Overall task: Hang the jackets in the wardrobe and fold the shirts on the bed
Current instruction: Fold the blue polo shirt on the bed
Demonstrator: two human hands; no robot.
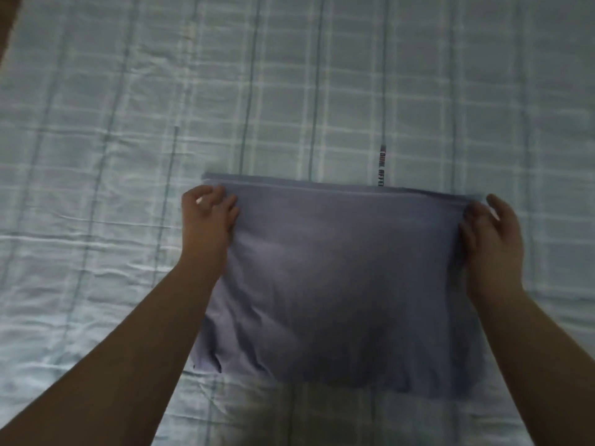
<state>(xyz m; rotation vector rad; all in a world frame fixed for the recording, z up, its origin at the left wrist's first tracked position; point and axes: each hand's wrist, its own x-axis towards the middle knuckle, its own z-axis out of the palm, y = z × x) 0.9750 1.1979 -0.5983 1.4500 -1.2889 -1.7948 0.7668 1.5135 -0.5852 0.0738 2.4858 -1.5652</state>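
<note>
A grey-blue shirt (341,284) lies folded into a rough rectangle on the bed, its far edge doubled over in a neat band. My left hand (207,214) grips the shirt's far left corner, fingers curled over the cloth. At the far right corner my right hand (491,230) pinches the fabric edge. Both forearms reach in from the bottom of the view along the shirt's sides. The near edge of the shirt is rumpled.
The bed (289,91) is covered with a pale blue checked sheet, wrinkled at the left. A small printed label strip (381,165) lies on the sheet just beyond the shirt's far edge. A dark brown edge (6,24) shows at the top left corner.
</note>
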